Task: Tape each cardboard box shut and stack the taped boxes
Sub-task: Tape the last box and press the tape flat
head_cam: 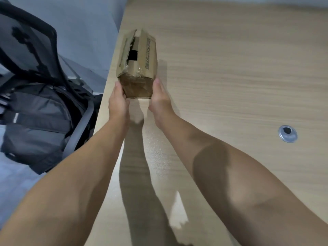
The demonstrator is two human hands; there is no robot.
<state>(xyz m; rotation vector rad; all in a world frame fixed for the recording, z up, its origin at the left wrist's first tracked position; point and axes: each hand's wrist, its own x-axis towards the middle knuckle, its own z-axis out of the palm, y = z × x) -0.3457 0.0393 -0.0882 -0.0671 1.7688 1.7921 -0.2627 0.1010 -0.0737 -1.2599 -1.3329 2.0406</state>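
A small brown cardboard box [142, 55] sits lengthwise near the table's left edge. Its top flaps have torn edges and gape along the seam, showing a dark gap with something black inside. Shiny clear tape covers its near end, and dark print runs along the right flap. My left hand [118, 102] grips the near left corner with the thumb up the side. My right hand [160, 100] grips the near right corner the same way. The fingers of both hands are hidden behind the box. Whether the box rests on the table or is lifted slightly is unclear.
The light wooden table [230, 68] stretches to the right and far side, with a round metal cable grommet [287, 133] at the right. Left of the table's edge stands a black mesh office chair [32, 50] carrying a grey backpack [39, 121].
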